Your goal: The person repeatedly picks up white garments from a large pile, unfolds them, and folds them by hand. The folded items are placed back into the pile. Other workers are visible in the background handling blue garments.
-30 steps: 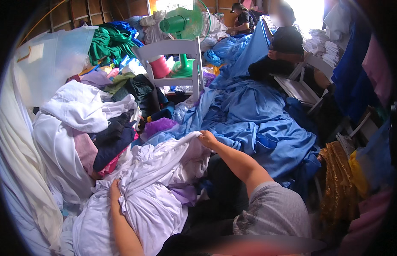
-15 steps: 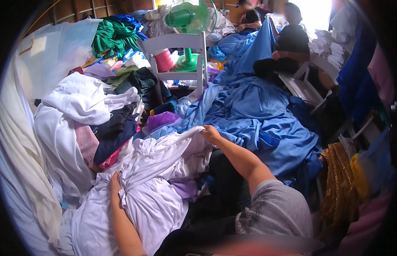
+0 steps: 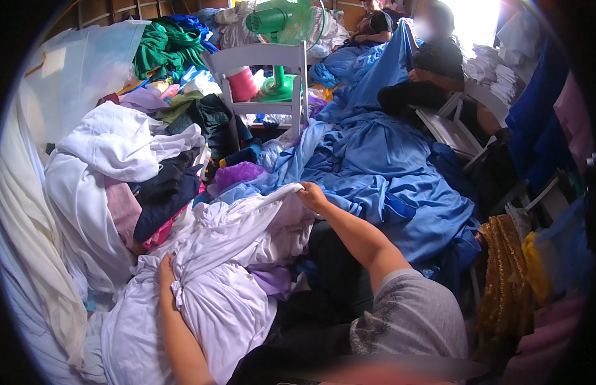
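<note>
A big white cloth [image 3: 224,308] lies bunched over my lap and spills to the left. My right hand [image 3: 312,196] pinches its far edge and holds it stretched up, away from my body. At the cloth's left side, my left hand [image 3: 167,273] is closed on a gathered fold, its fingers partly hidden by the fabric. Between the two hands the material runs in taut creases. A large blue cloth [image 3: 381,160] spreads just beyond my right hand, and a bit of purple fabric [image 3: 272,281] shows under the white one.
A white chair [image 3: 259,56] stands ahead with a green fan [image 3: 280,90] and a pink thread cone [image 3: 242,85] behind it. Heaped white cloth [image 3: 112,144] sits left. A person [image 3: 432,64] sits beyond the blue cloth, another [image 3: 375,29] farther back. Gold sequined fabric [image 3: 503,276] hangs right.
The whole view has shifted slightly. Both hands keep their grips on the white cloth, with little change in its shape.
</note>
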